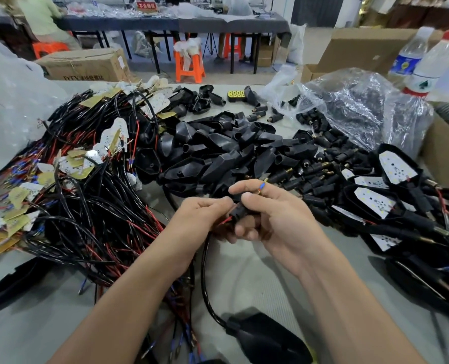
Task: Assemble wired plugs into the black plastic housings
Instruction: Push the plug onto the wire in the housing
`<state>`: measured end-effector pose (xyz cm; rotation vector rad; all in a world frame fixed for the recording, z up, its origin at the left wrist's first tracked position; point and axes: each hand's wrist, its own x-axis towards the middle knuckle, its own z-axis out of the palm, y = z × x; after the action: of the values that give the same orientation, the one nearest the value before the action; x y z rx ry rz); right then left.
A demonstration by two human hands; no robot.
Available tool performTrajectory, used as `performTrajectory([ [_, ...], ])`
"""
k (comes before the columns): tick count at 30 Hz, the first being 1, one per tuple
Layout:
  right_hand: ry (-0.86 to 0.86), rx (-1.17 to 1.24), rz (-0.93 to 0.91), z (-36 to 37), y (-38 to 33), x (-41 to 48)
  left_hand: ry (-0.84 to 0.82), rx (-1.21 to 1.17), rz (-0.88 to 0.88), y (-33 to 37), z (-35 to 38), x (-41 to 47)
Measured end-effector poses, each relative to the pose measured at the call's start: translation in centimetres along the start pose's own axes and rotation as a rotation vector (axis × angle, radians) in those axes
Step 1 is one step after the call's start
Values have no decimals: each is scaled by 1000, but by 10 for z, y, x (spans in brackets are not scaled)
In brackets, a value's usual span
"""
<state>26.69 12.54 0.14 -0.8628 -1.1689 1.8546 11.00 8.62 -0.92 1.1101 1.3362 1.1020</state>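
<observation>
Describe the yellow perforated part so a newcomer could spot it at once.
Find the heap of black housings mid-table. Just beyond its far edge, left of the crinkled clear plastic bag, lies the yellow part: flat, dotted with small holes, the only yellow piece among black ones.

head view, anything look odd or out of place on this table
A yellow perforated piece lies among the black housings at the far side, the only one that colour. Otherwise heaps of wires and parts; nothing looks spilled or broken. Left hand and right hand grip a wired plug.
</observation>
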Motion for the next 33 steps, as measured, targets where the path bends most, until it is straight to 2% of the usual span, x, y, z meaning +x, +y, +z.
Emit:
performTrajectory([
  [2,-24,60,-15,2,-1,-1,5,-108,-51,1,-2,3],
  [5,-7,50,-44,2,-2,0,-21,-129,-62,-2,-3,4],
  [10,118,-207,-192,1,0,2,-128,-140,1,-6,2,3],
  [13,119,-275,-245,3,2,1,-52,-188,14,-9,5,7],
  [18,176,-608,-373,-5,5,5,117,-250,-43,-11,3,8],
  [24,158,-541,-352,-10,6,8,82,-272,-78,-6,1,7],
  [28,170,-635,-372,-11,8,8,234,-348,-59,-5,8,6],
  [31,274,-664,-397,-8,14,8,361,-390,-1,-6,9,5],
  [33,354,-597,-396,-5,17,9,391,-456,26,-5,8,4],
])
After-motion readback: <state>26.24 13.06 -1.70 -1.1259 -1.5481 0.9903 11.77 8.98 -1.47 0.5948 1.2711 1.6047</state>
